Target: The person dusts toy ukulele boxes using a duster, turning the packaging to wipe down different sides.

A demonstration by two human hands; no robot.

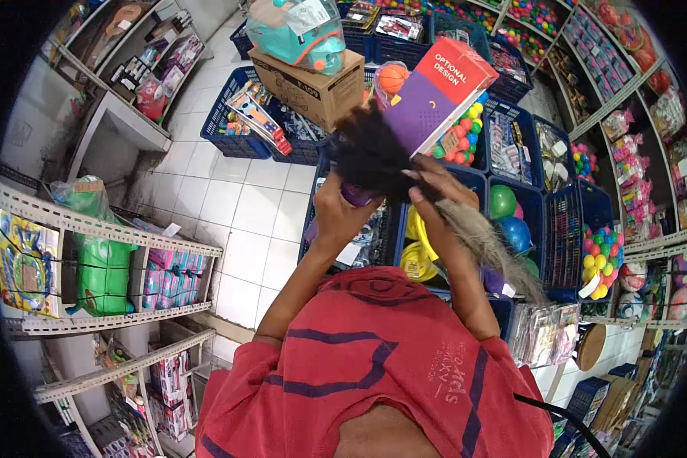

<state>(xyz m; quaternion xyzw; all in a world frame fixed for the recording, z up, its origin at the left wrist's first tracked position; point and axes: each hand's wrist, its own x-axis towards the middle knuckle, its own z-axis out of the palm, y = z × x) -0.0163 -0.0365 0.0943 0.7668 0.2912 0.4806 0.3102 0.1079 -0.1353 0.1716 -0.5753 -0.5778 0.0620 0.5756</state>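
Note:
A feather duster [370, 153] with a dark, fuzzy end is between my hands, in front of my chest. Its paler grey-beige feathers [487, 238] trail down to the right past my right forearm. My left hand [342, 208] is closed at the lower left of the dark tuft, against a small purple part [356, 194] whose kind I cannot make out. Curled over the duster's middle is my right hand [444, 192]. Just beyond the tuft stands a red and purple box [446, 91] reading "OPTIONAL DESIGN".
Blue crates [477, 183] of toys, colourful balls [515, 233] and yellow items [418, 256] lie below my hands. A cardboard box [313, 84] carries a turquoise plastic item [294, 34]. Shelves [122, 243] line the left, more racks [641, 145] the right. White tiled floor [256, 206] shows between.

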